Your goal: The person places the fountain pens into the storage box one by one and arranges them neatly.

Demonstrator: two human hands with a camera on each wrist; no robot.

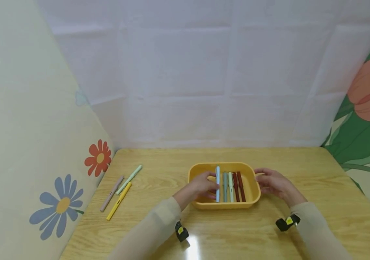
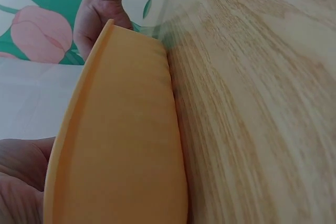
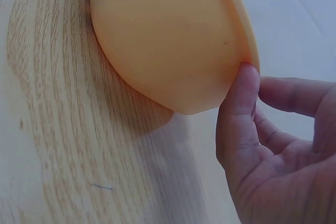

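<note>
My left hand [image 1: 201, 185] reaches over the near left side of a yellow plastic box [image 1: 204, 206] and pinches a light blue pen [image 1: 218, 183] upright in line with the others. To its right inside the box lie a grey-green pen [image 1: 225, 187], a pale green pen [image 1: 231, 187] and two dark red pens [image 1: 241, 186], side by side. In the left wrist view the box wall [image 2: 121, 129] hides the fingertips and the pen. At the right end my right hand [image 1: 274, 184] holds the rim, its thumb [image 3: 244, 90] against the outer wall.
Left on the wooden table [image 1: 152, 231] lie a mauve pen [image 1: 111, 194], a mint pen [image 1: 129, 180] and a yellow pen [image 1: 119, 201], close together. A white cloth [image 1: 178, 72] hangs behind the table, and flower-patterned panels [image 1: 63, 206] stand at both sides.
</note>
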